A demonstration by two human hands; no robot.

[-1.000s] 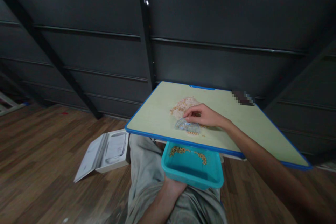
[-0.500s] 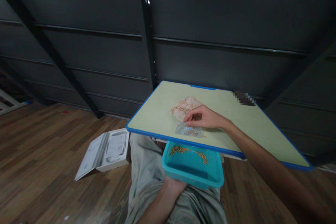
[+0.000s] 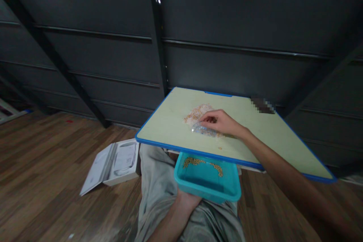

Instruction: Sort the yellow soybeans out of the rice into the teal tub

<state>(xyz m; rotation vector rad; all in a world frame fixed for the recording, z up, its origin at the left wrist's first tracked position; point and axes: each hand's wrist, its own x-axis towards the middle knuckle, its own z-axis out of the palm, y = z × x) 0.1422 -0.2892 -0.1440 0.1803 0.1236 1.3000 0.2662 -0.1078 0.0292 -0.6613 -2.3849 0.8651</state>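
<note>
My right hand (image 3: 217, 120) is closed in a pinch on the upper edge of a clear protractor (image 3: 206, 130), which has blue markings and looks tilted up off the board. The protractor is at the near side of a pile of small pinkish-white and gold beads (image 3: 196, 114), and my fingers hide part of the pile. From below, my left hand (image 3: 187, 197) supports a teal plastic tray (image 3: 210, 193) against the board's near edge; its fingers are hidden under the tray. Gold beads (image 3: 193, 161) lie along the tray's far side in two groups.
The pale green board (image 3: 167, 128) with a blue rim stands over my lap. A dark, pixelated object (image 3: 263, 105) rests at its far right corner. An open white box (image 3: 124, 160) sits on the wooden floor to the left. Dark wall panels (image 3: 241, 11) rise behind.
My right hand has moved slightly away from me with the protractor, which has gone from near the board's front edge to the pile and tilted up. My left hand and the tray stay put.
</note>
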